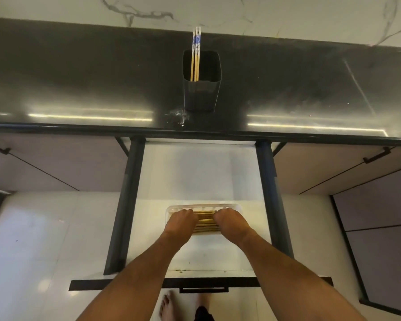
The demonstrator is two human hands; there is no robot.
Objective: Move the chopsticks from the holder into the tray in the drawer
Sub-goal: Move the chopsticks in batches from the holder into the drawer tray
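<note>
Hands: left hand (pixel 181 222) and right hand (pixel 229 222) fingers curled over chopsticks in tray (pixel 203 207), grip unclear. Remaining chopsticks (pixel 196 56) upright in holder (pixel 202 89), far ahead, equidistant from both hands.

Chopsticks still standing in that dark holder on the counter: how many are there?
2, it seems: both chopsticks lean side by side against the holder's back-left wall, patterned ends up. They stand so close together that a third could be hidden.
</note>
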